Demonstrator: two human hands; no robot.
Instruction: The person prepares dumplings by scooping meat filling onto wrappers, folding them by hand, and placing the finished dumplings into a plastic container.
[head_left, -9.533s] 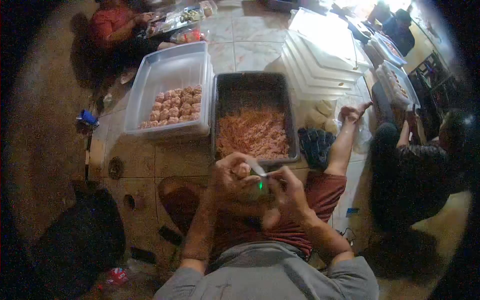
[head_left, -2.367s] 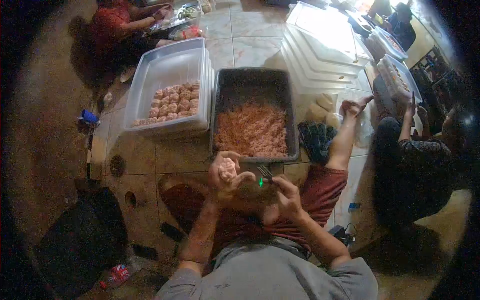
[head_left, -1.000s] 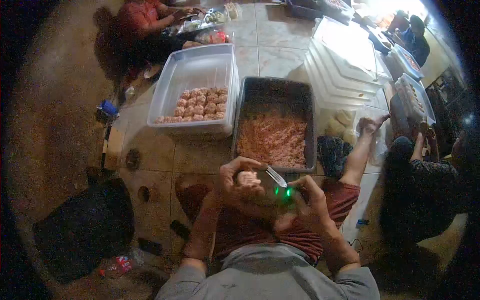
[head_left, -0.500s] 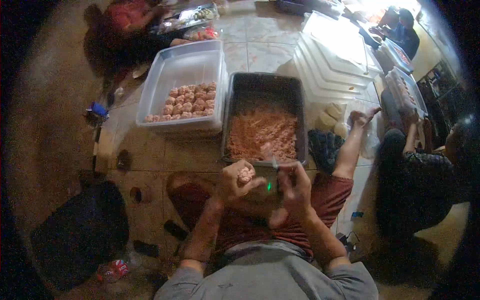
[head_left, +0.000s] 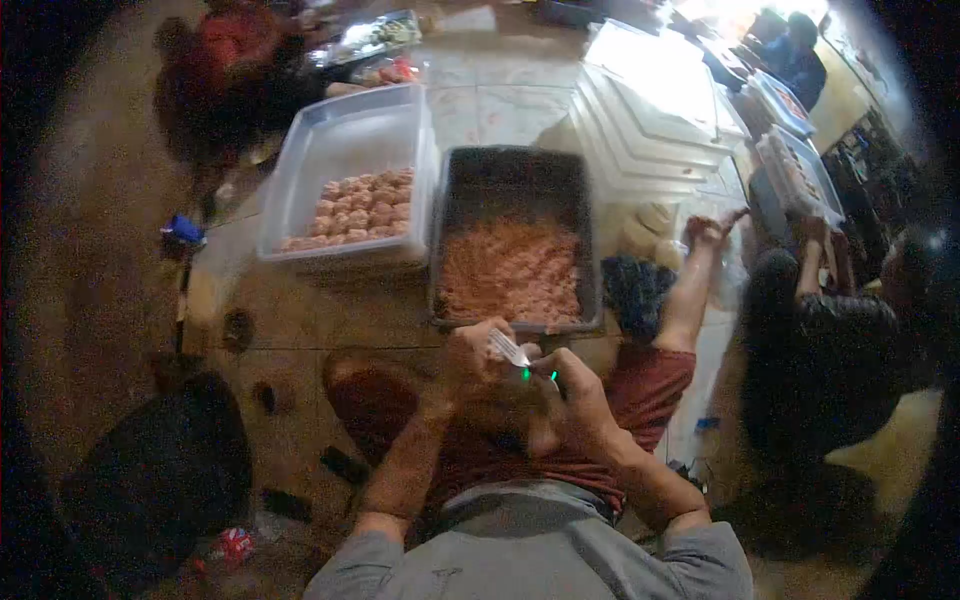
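My left hand [head_left: 472, 356] is curled round a small lump of the pink mixture, mostly hidden by fingers and fork. The metal fork [head_left: 508, 348] is gripped in my right hand [head_left: 573, 385], its tines slanting up and left against the lump. Just beyond both hands lies a dark rectangular tub [head_left: 592, 250] with a reddish-pink minced mixture [head_left: 515, 270] in its near part. To its left, a translucent plastic box [head_left: 345, 255] holds several rows of rounded balls [head_left: 360, 205] at its near right side.
Stacked translucent boxes [head_left: 650, 130] stand right of the tub, beside a dark glove-like item [head_left: 637, 295]. A person in red [head_left: 235, 40] sits at upper left. Another person [head_left: 820, 340] sits at right by a filled tray [head_left: 800, 175]. A black bag-like shape [head_left: 160, 480] lies at lower left.
The fork has swung from upright over the tub's near edge down to the lump in my left hand. My hands are closer together. The whole view has shifted slightly.
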